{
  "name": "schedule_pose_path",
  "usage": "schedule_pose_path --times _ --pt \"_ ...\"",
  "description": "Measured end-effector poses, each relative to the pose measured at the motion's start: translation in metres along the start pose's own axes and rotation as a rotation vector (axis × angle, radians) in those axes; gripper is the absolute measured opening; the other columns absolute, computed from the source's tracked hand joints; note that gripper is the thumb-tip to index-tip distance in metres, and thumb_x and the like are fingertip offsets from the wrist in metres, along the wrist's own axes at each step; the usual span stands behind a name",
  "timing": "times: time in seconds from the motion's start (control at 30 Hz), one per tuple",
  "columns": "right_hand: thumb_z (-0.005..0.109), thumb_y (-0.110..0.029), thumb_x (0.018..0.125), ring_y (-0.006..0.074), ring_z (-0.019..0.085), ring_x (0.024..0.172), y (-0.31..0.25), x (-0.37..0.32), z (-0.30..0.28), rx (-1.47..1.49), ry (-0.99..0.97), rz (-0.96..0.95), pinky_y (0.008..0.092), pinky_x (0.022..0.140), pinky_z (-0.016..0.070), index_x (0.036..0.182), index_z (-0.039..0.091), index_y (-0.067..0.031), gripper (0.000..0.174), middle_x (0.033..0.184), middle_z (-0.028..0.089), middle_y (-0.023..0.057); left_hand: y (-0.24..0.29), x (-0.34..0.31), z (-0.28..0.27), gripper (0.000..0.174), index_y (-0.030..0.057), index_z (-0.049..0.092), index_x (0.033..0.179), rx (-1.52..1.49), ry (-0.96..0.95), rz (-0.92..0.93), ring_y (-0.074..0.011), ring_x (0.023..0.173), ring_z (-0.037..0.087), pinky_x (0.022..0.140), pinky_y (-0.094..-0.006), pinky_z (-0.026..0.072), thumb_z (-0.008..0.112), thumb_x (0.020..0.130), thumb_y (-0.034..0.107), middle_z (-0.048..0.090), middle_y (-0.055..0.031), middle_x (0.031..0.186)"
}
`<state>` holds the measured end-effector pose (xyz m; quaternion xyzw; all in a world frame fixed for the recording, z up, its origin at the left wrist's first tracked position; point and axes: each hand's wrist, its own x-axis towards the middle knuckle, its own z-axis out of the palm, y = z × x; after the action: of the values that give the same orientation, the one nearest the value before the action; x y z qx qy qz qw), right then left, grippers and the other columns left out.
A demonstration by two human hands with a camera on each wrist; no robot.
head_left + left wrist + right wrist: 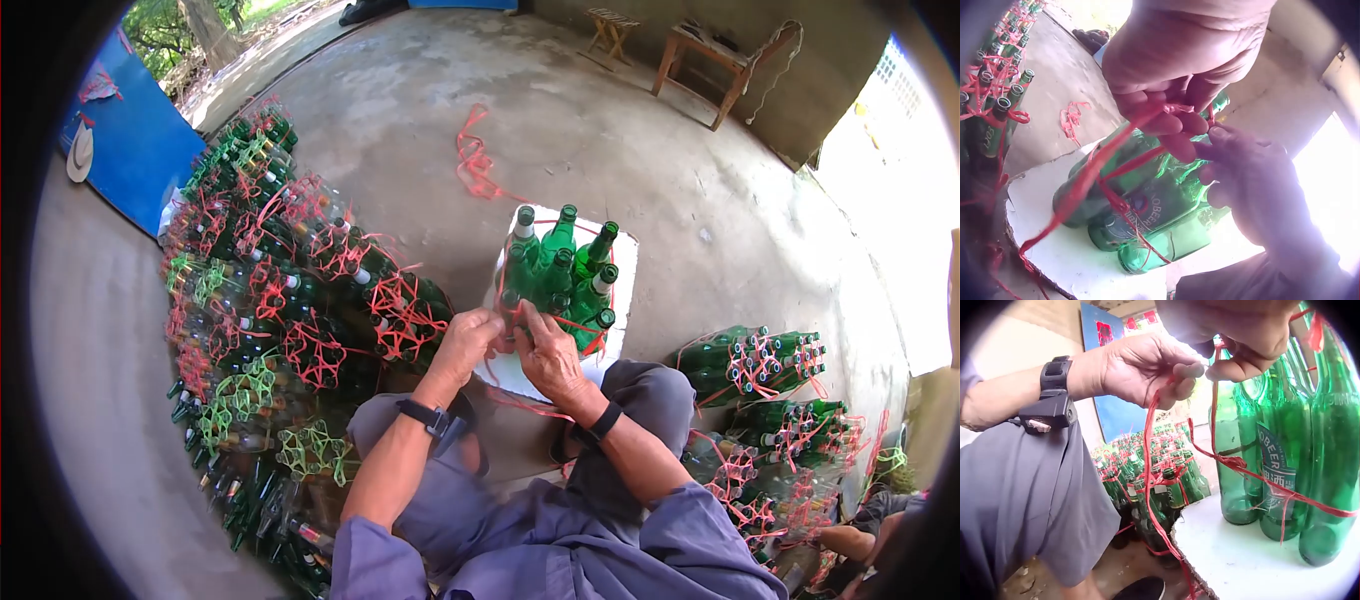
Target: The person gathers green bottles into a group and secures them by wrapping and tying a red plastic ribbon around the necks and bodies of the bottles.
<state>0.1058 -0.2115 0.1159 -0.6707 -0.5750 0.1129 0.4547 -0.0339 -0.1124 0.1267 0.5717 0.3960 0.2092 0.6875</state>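
A cluster of green glass beer bottles (556,262) stands upright on a white board (622,285) between the person's knees. Red plastic twine (1260,479) runs around the bottles' bodies, with a knot on the near side. At the cluster's near left corner, the left hand (466,345) pinches a strand of this twine, whose tail hangs down past the board's edge in the right wrist view. Close beside it, the right hand (550,358) pinches twine between thumb and fingers by the bottle necks. Fingers of both hands nearly meet in the left wrist view.
Many tied bottle bundles (310,340) crowd the floor on the left. More bundles (745,362) stand at the right, with another person's arm (848,542) near them. Loose red twine (472,160) lies beyond the board. A wooden chair (705,65) is by the far wall.
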Motion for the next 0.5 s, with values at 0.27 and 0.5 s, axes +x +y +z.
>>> schedule_pose_path --times 0.27,0.5 --pt "0.065 -0.005 0.083 0.0428 0.066 0.083 0.002 0.004 0.0 -0.089 -0.017 -0.052 0.0472 0.068 0.0539 0.128 0.053 0.005 0.047 0.102 0.064 0.0243 -0.017 0.01 0.004 0.019 0.0027 0.063 0.082 -0.136 -0.089 0.044 -0.0109 0.068 0.054 0.066 -0.026 0.0435 0.053 0.094 0.015 0.062 -0.0031 0.075" --pt "0.064 -0.004 0.083 0.0443 0.065 0.085 0.0 0.006 -0.002 -0.109 -0.069 -0.061 0.0478 0.07 0.0538 0.129 0.051 0.0074 0.049 0.104 0.063 0.0269 -0.02 0.007 0.015 0.019 0.0009 0.064 0.089 -0.058 -0.012 0.131 -0.0089 0.077 0.051 0.072 -0.0266 0.0426 0.052 0.095 0.014 0.06 -0.0005 0.082"
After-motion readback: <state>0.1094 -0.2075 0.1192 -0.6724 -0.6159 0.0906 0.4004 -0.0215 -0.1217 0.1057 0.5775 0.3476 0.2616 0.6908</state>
